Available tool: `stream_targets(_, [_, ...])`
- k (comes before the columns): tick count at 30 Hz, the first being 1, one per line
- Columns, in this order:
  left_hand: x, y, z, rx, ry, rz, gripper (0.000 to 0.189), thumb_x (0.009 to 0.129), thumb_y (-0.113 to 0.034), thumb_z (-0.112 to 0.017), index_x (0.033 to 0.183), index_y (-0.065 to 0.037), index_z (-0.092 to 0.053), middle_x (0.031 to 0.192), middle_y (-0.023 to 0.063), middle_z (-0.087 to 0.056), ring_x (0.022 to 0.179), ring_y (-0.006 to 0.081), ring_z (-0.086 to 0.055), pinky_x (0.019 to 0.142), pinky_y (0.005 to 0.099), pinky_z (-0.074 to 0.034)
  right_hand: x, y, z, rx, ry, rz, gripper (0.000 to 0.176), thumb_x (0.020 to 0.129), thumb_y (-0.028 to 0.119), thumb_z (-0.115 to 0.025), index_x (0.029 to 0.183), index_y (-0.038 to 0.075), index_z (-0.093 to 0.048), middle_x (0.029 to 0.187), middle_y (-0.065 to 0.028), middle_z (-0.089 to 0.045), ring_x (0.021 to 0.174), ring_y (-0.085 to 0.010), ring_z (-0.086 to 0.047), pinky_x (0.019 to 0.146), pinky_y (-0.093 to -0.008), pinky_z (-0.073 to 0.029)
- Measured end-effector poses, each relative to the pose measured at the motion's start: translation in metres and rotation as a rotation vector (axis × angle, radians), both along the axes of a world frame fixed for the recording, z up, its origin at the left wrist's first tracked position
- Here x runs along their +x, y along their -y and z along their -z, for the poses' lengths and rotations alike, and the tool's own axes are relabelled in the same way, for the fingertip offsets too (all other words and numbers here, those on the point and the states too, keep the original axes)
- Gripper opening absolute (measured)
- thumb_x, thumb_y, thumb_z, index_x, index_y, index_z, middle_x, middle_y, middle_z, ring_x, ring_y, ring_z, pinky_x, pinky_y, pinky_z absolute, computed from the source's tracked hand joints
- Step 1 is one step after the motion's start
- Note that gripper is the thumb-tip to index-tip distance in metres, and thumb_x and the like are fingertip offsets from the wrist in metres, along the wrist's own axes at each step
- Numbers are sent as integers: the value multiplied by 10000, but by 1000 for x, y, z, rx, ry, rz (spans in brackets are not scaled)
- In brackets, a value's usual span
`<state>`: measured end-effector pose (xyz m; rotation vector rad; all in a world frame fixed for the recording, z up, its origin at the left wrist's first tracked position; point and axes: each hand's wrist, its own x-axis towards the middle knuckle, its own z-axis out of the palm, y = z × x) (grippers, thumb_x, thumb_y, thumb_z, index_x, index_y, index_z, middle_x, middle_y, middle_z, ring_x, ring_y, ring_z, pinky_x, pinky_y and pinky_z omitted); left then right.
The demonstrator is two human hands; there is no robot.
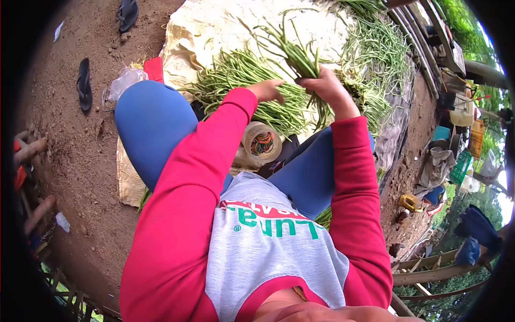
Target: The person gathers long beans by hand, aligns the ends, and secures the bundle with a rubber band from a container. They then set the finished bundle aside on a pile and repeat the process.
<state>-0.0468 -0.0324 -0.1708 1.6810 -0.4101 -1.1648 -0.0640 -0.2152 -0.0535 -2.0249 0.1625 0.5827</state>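
Observation:
My right hand [330, 91] is closed around a bunch of long green beans [298, 56], whose tips fan up and to the left while the other ends hang below the hand. Just left of it, my left hand [267, 91] has its fingers stretched toward the bunch and holds nothing that I can see. Beneath the left hand lies a large pile of long beans [230, 75] on a pale sheet [209, 24]. Between my legs is a clear jar [263, 129] with coloured rubber bands [262, 143] in it.
More beans [378, 51] are spread at the right of the sheet. A plastic bag [129, 83] and a red flat object [153, 69] lie beside my left knee. Two dark flip-flops [84, 86] rest on the soil. Wooden poles [418, 45] and a green crate [460, 167] stand right.

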Motion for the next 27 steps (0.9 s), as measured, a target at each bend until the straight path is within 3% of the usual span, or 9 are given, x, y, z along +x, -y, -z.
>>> stream_targets(2, [-9, -8, -38, -672, -413, -213, 640, 796, -176, -724, 1367, -63, -457, 1367, 102, -485, 1278, 226, -409, 1088, 365, -261, -3, -18, 18, -18, 142, -46, 382, 782, 123, -684, 1138, 5, -611, 877, -109, -682, 757, -165, -640, 677, -324, -506])
stream_targets(5, [-5, -6, -51, -731, -778, -468, 451, 800, -380, -760, 1113, -87, -618, 1073, 49, -638, 1052, 181, -543, 951, 377, -400, -14, -46, 18, -450, 299, -76, 294, 768, 134, -649, 1034, 8, -641, 930, -200, -677, 834, -320, -667, 736, -395, -528])
stream_targets(7, [-18, 5, -71, -720, -731, -843, 352, 779, -283, -789, 1001, -38, -670, 949, 59, -665, 899, 167, -597, 857, 336, -453, -21, -68, 12, -567, 340, -139, 186, 756, 134, -640, 892, 7, -650, 935, -207, -670, 866, -375, -644, 755, -422, -527])
stream_targets(10, [-17, 2, -75, -559, -642, -1166, 255, 794, -149, -747, 968, 27, -685, 937, 93, -674, 836, 198, -616, 811, 314, -480, -26, -85, 21, -441, 370, -99, 451, 739, 131, -662, 1150, -18, -553, 996, -252, -648, 882, -382, -648, 763, -415, -520])
stream_targets(12, [-14, -12, -103, -483, -427, -1187, 241, 803, -161, -742, 937, 30, -681, 923, 99, -674, 807, 186, -622, 771, 312, -493, -16, -80, 19, -54, 417, -178, 619, 726, 163, -695, 1259, -50, -464, 1038, -256, -643, 930, -325, -659, 800, -379, -515])
stream_targets(14, [0, -36, -139, -428, -240, -1139, 227, 815, -186, -736, 887, 21, -676, 896, 106, -673, 757, 180, -629, 718, 309, -506, -12, -69, -7, 561, 80, -215, 519, 826, 143, -710, 1279, -20, -514, 1161, -83, -622, 1084, -151, -571, 927, -295, -458])
stream_targets(18, [40, -99, -197, -340, 82, -1001, 256, 815, -164, -729, 961, 21, -631, 819, 71, -630, 777, 185, -644, 723, 307, -557, 14, -36, 7, 250, 156, 65, 390, 865, 238, -694, 1170, 2, -629, 1085, -58, -670, 996, -118, -593, 904, -275, -446])
stream_targets(23, [61, -125, -215, -528, 295, -1221, 122, 839, -142, -711, 893, -81, -620, 633, -24, -548, 519, 98, -534, 500, 229, -477, 47, -16, 112, -425, 116, 154, 212, 829, 237, -684, 989, 105, -728, 843, -80, -707, 787, -160, -645, 752, -295, -499])
stream_targets(27, [59, -126, -228, -589, 200, -1257, 113, 838, -136, -712, 876, -77, -623, 605, -1, -554, 508, 117, -545, 507, 242, -482, 62, -15, 201, -711, 33, 12, 280, 864, 275, -556, 1052, 138, -711, 1034, -130, -691, 974, -313, -648, 877, -393, -493])
